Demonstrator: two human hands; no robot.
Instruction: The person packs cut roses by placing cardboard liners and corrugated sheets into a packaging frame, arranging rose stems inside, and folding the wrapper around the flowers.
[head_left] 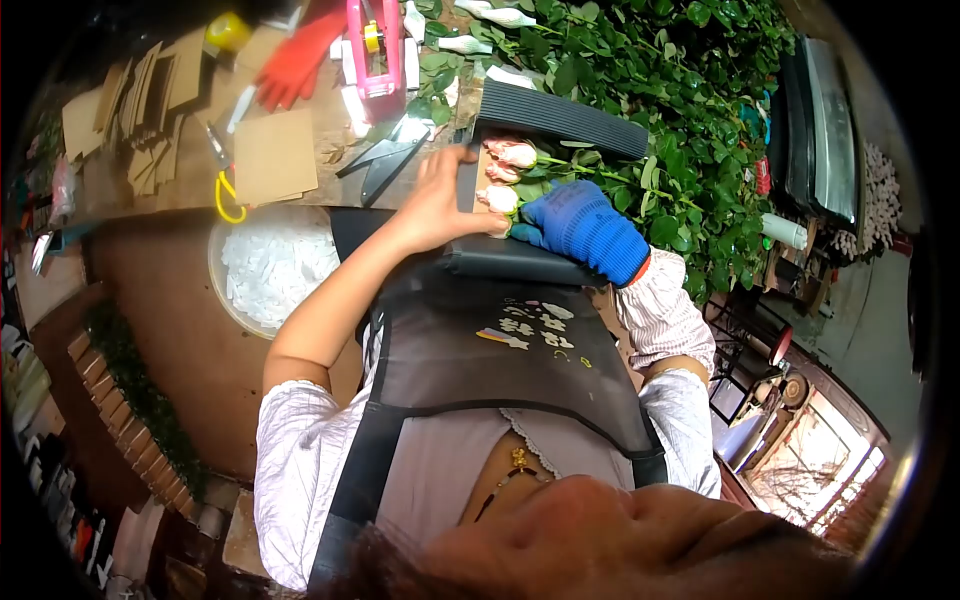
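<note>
Pale pink roses (513, 154) lie with their heads on a brown cardboard piece (482, 190), between black ribbed padded bars (560, 118). My bare left hand (437, 198) spans the near end of the cardboard, thumb on one edge and fingers at the other. My right hand (580, 225), in a blue knit glove, has its fingers curled around the stem just below a white-pink rose head (499, 199); its fingertips are partly hidden. Leafy stems run off to the right beneath and beyond the glove.
Black-bladed scissors (385, 160), a pink tape dispenser (374, 50), a red glove (300, 62) and yellow-handled scissors (228, 190) lie on the table. Cardboard sheets (275, 157) are at left. A tub of white pieces (280, 270) stands below. Dense foliage (690, 100) fills the right.
</note>
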